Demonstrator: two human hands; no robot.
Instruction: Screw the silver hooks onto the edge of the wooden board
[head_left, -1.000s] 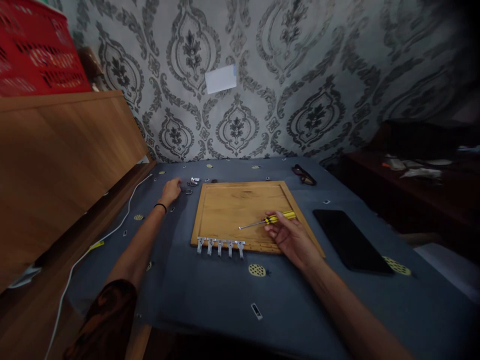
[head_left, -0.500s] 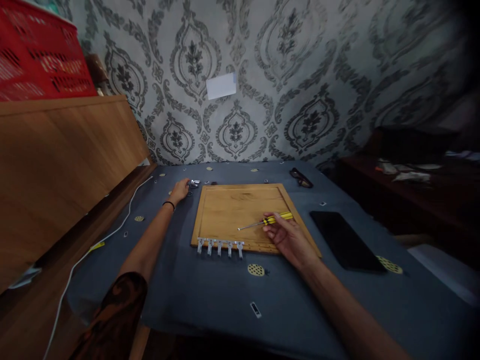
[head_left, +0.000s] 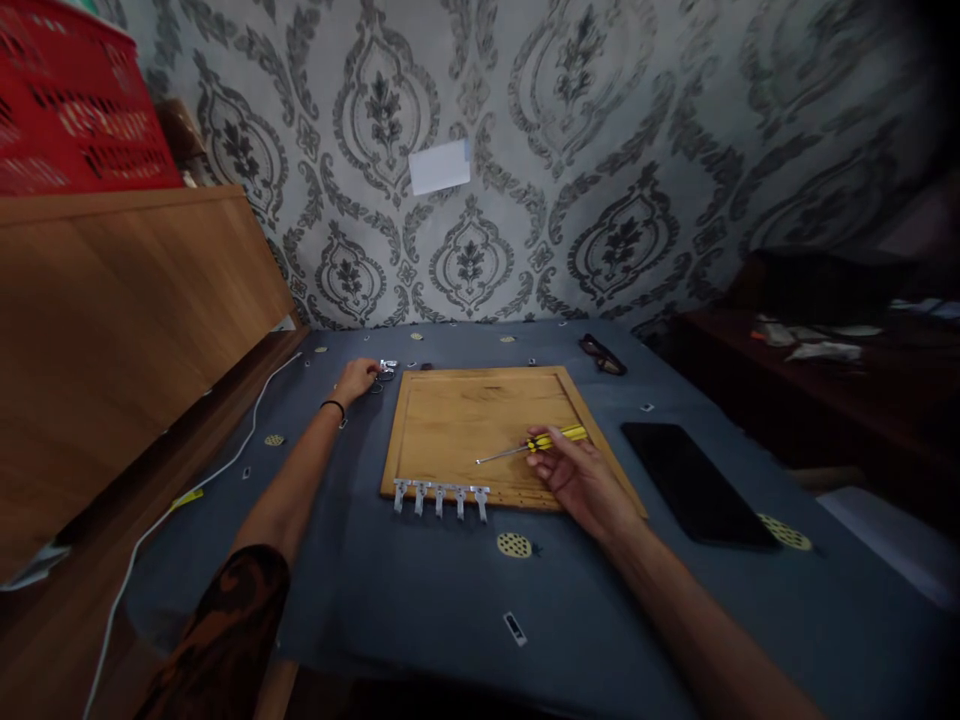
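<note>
Along the front edge of the board, toward its left corner, sit five bright metal clips in a row, their narrow tongues jutting past the wood; small dark holes dot the same edge farther right. The board is flat, yellowish and grained, framed by a shallow groove, and lies on a smooth grey-blue cloth printed with pineapples. Over the board's right half, the right hand has its fingers closed round the ribbed yellow-and-black handle of a screwdriver, the thin steel shaft pointing left. Just left of the board's far corner, the left hand reaches shiny loose metal pieces; it's nearer them than a second ago, while the right hand has barely shifted over the board. I can't tell whether the left fingers have pinched anything, since the pieces blur together at their tips. Nor can I make out whether the screwdriver's tip touches the board. Right of the board lies a black slab, its face too dark to read.
</note>
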